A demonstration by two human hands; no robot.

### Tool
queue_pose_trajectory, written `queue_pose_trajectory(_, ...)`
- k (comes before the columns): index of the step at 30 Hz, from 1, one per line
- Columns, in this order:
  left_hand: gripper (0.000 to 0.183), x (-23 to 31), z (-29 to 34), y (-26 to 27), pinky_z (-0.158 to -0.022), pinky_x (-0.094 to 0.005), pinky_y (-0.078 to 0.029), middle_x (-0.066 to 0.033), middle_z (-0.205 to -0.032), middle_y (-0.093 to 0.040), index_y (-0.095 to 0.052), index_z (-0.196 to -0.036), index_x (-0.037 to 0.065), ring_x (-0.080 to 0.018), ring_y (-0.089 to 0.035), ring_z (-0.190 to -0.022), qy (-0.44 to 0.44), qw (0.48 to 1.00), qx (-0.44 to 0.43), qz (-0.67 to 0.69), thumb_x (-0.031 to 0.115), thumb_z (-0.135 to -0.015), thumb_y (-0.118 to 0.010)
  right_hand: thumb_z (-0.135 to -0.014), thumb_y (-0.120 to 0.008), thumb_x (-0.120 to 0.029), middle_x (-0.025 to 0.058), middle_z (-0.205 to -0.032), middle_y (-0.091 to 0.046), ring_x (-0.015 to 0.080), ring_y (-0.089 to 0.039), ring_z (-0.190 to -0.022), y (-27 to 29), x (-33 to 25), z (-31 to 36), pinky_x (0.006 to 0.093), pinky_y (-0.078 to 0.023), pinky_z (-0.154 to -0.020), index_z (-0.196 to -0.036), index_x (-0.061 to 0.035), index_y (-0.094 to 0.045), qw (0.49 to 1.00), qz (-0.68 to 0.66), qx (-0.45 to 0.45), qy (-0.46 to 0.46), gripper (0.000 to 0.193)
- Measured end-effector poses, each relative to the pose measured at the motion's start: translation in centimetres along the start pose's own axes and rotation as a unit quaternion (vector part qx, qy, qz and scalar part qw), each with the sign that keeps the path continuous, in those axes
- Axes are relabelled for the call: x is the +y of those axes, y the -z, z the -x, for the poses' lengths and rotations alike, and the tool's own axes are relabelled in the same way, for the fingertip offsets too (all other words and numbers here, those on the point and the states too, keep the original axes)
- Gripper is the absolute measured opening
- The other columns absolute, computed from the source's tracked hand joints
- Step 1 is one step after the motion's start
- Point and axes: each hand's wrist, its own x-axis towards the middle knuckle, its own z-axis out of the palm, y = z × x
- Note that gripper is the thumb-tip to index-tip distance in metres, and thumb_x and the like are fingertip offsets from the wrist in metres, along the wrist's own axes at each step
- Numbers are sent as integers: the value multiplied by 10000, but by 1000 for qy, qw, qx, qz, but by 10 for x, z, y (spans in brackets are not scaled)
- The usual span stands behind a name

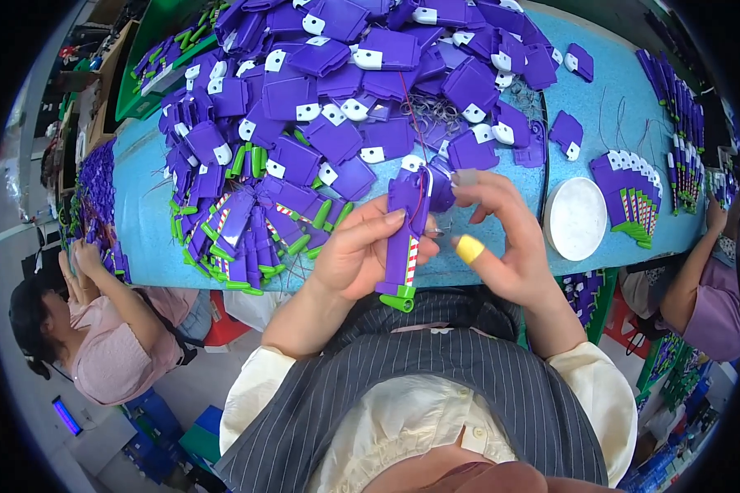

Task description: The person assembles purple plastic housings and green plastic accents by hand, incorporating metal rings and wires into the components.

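Note:
In my left hand [358, 251] is a long purple plastic toy part [402, 246], with a white tip, a red-and-white striped side and a green end pointing toward me. A thin red wire runs along it. A second purple piece [441, 189] sits against its upper right side. My right hand [506, 238] is just to the right with thumb and fingers apart; its fingertips are close to that piece, and whether they touch it I cannot tell. Yellow tape [469, 249] wraps the thumb. Between the hands shows a small metal bit [442, 232], too small to name.
Purple-and-white shells [329, 131] pile across the blue table [584, 99]; green-ended parts [247, 234] lie at left. Metal springs or rings [440, 111] sit behind. A white bowl [575, 218] and fanned finished-looking parts [629, 193] stand right. People work on both sides.

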Motion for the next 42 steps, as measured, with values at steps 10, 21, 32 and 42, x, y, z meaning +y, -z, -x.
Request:
queue_pose_trajectory(10,334,-39,25,-39,-880,-364,-486,-210,-1127,-556,-355,-1260,-13,-266,-611,-988,-120,948,70,-287,85,-948,-421,-654,-665,-46,125,-861,-541,275,-547,-794,40,-20,50,349,-446,-680,-803,-19,-610,970,234,-3,71,161)
queue_pose_trajectory(21,340,-41,-4,0,-825,-335,-506,-155,-1108,-570,-382,-1245,-19,-247,-627,-938,-60,945,143,-286,114,-939,-451,-690,-587,24,157,-896,-561,320,-547,-844,110,-3,75,367,-434,-750,-839,17,-591,834,520,183,-26,149)
queue_pose_trajectory(32,376,-40,10,-48,-957,-337,-415,-143,-1247,-469,-275,-1303,-22,-206,-535,-1092,-17,969,9,-245,16,-942,-375,-847,-494,24,157,-1091,-482,197,-498,-958,26,-21,48,313,-400,-858,-958,-3,-518,995,-49,89,17,117)
queue_pose_trajectory(42,338,-49,23,-45,-908,-301,-445,-131,-1201,-512,-333,-1270,-42,-171,-562,-1039,-60,950,6,-306,13,-940,-381,-857,-510,-15,119,-968,-556,150,-537,-893,14,-5,54,272,-415,-817,-936,-3,-509,982,-166,-16,-86,80)
